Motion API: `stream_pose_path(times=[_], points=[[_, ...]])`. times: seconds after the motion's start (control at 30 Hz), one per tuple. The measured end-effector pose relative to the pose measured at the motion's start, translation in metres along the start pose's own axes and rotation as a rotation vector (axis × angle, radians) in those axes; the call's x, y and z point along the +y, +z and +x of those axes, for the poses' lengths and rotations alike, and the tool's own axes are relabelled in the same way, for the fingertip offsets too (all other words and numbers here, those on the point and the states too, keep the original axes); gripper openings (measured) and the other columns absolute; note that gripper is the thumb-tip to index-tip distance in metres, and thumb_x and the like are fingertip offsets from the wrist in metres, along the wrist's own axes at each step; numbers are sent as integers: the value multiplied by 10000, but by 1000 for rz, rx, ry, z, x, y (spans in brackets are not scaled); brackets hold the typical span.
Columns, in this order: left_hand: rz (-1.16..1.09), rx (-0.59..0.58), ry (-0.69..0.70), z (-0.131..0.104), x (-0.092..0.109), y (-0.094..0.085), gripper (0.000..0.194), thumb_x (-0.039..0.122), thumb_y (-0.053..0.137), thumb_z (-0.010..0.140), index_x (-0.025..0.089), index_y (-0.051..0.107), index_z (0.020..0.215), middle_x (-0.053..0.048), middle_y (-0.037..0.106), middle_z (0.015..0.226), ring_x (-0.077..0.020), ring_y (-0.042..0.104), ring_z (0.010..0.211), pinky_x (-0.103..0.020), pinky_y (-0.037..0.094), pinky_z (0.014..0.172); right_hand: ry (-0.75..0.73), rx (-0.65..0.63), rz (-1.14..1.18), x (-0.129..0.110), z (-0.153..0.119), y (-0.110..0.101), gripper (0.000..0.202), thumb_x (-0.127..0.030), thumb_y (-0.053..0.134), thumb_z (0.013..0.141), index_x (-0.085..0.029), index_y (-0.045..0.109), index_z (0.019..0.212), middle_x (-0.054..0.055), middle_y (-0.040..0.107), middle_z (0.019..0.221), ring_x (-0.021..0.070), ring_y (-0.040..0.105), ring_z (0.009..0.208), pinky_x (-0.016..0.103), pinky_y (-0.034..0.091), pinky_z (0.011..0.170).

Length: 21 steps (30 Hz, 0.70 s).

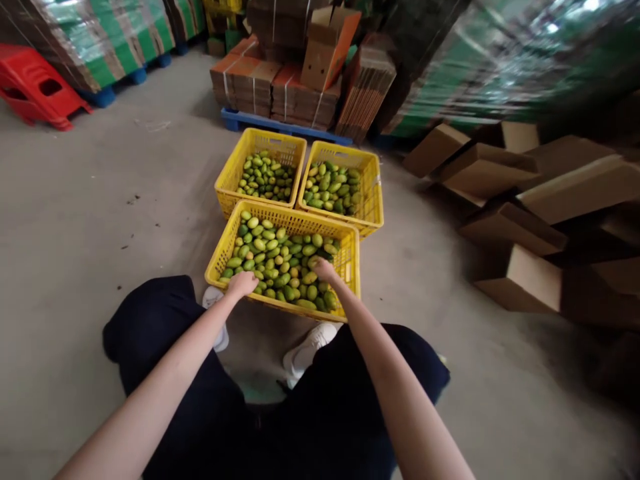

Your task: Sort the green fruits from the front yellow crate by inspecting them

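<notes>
Nearest to me, a yellow plastic crate (351,267) stands on the floor, holding many oval green and yellowish fruits (273,253). My left hand (243,284) is closed at the crate's near rim, toward its left end. Whatever is inside those fingers is hidden. Farther right, my right hand (325,269) reaches in over the fruits with its fingers curled down among them. A fruit touches or lies right by its fingertips; I cannot tell if it is gripped.
Two more yellow crates, a left one (223,179) and a right one (375,193), hold similar fruits behind. Bundled flat cartons (250,87) sit on a blue pallet (233,120). Open cardboard boxes (530,280) crowd the right. A red stool (35,83) stands far left.
</notes>
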<state>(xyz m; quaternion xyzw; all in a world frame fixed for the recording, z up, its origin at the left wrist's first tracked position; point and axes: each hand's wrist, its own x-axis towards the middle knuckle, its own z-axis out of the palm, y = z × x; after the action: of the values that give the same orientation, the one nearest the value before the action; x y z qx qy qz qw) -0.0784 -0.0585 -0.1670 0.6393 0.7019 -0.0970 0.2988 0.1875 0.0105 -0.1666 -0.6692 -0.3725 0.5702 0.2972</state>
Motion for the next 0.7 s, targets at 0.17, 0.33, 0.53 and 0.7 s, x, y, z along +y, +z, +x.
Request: stream_pose_path(times=[0.17,0.33,0.53,0.7], points=[[-20,39,-64,0,2,3,336,318,426,905,208,690,1081,-111,729,1061,-250,672,972,-315,474,785,-65,-102,-475,40,17,56,471,-63,713,732,-174,616,1179,140,542,1377,314,460,1306,419,405,1058],[-22,78,-103,-4,8,4,305,312,437,899,207,703,1004,-94,743,956,-236,680,895,-301,457,737,-169,-161,-756,31,64,94,656,-125,663,777,-162,451,1397,158,289,1566,352,261,1421,428,294,1127],[-16,64,-168,-5,12,5,314,323,437,891,203,725,922,-105,746,886,-253,691,828,-309,447,674,-127,-75,-932,27,103,125,614,-378,718,783,-173,511,1323,237,358,1451,414,348,1317,476,405,996],[-14,46,-190,-5,14,5,343,325,427,896,189,738,942,-130,742,894,-260,694,829,-314,458,688,-103,-31,-941,38,98,130,599,-476,698,801,-224,508,1310,247,372,1408,391,488,1212,474,439,923]])
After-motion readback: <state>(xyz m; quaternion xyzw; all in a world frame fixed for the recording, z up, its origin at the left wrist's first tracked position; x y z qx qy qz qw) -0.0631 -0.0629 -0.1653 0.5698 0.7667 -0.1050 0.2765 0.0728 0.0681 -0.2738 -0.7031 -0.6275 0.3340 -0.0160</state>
